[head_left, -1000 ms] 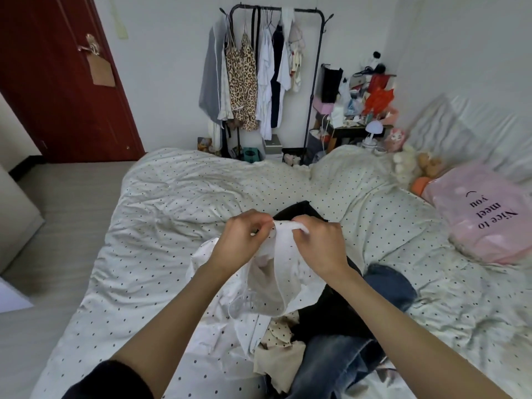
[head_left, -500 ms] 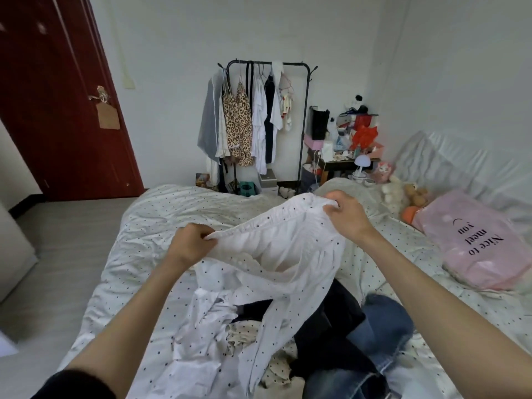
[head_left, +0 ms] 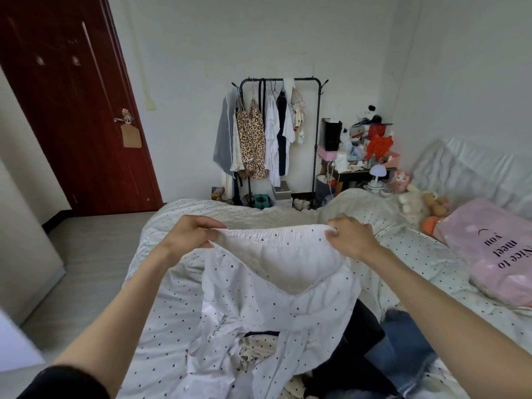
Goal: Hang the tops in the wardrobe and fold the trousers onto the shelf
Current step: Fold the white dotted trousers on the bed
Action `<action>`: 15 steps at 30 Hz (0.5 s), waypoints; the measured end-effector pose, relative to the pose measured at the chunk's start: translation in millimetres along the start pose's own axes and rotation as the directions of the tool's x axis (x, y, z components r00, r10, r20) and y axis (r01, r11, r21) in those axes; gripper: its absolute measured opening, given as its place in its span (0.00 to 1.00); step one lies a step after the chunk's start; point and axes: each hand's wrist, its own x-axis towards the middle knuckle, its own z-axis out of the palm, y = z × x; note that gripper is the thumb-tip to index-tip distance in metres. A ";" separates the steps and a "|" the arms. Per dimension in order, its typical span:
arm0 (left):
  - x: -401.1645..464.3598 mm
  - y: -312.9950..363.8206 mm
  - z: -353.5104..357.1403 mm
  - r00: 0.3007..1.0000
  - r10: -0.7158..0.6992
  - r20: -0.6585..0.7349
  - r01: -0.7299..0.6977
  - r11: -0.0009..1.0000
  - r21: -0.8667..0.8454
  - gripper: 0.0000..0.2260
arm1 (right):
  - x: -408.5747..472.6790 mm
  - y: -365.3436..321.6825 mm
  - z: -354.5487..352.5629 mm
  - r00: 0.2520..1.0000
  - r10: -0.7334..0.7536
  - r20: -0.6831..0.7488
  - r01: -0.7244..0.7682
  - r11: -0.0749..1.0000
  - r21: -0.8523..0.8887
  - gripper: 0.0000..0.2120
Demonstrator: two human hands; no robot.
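I hold up a white polka-dot garment (head_left: 276,300) by its elastic gathered band, stretched level between both hands above the bed. My left hand (head_left: 190,234) grips the band's left end and my right hand (head_left: 351,237) grips the right end. The rest of the fabric hangs down onto a pile of clothes below: a black garment (head_left: 354,349), blue jeans (head_left: 403,347) and a cream dotted piece (head_left: 259,352). A black clothes rack (head_left: 316,133) with several hanging tops stands against the far wall.
The bed (head_left: 172,298) with a dotted cover fills the foreground. A pink pillow (head_left: 495,249) and plush toys (head_left: 426,203) lie at right. A cluttered side table (head_left: 359,171) stands beside the rack. A red door (head_left: 72,105) is at left, with grey floor (head_left: 95,249) beside the bed.
My hands have lifted the white garment off the pile and spread apart, pulling its band straight and level. The view has tilted upward toward the rack.
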 end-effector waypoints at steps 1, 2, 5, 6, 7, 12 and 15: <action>0.1 -1.4 -2.3 1.000 0.022 -0.020 -0.021 0.999 0.037 0.11 | 1.9 4.3 -7.1 1.000 -0.011 0.010 0.011 1.000 -0.005 0.11; 0.3 -3.0 -4.8 0.998 0.044 -0.041 -0.041 0.997 0.073 0.11 | 3.1 7.9 -13.2 1.000 -0.008 0.007 0.008 1.000 0.003 0.11; 2.7 -7.1 -10.4 0.990 0.118 -0.075 -0.102 0.976 0.190 0.10 | 8.4 9.1 -27.2 0.999 0.028 -0.027 -0.026 0.997 0.078 0.13; 3.6 -8.9 -10.9 0.986 0.144 -0.079 -0.120 0.960 0.254 0.09 | 11.5 7.7 -28.9 0.999 0.032 -0.042 -0.025 0.989 0.143 0.15; 5.0 -10.0 -10.5 0.983 0.164 -0.085 -0.129 0.941 0.314 0.08 | 15.9 6.1 -30.2 0.998 0.050 -0.040 -0.038 0.968 0.249 0.14; 10.8 -21.2 -10.0 0.983 0.152 -0.101 -0.114 0.944 0.309 0.08 | 24.0 0.2 -35.1 0.984 0.119 0.136 -0.180 0.722 0.668 0.06; 13.3 -28.4 -9.0 0.985 0.124 -0.116 -0.097 0.971 0.220 0.08 | 28.1 6.5 -35.3 0.985 0.091 0.147 -0.170 0.671 0.722 0.09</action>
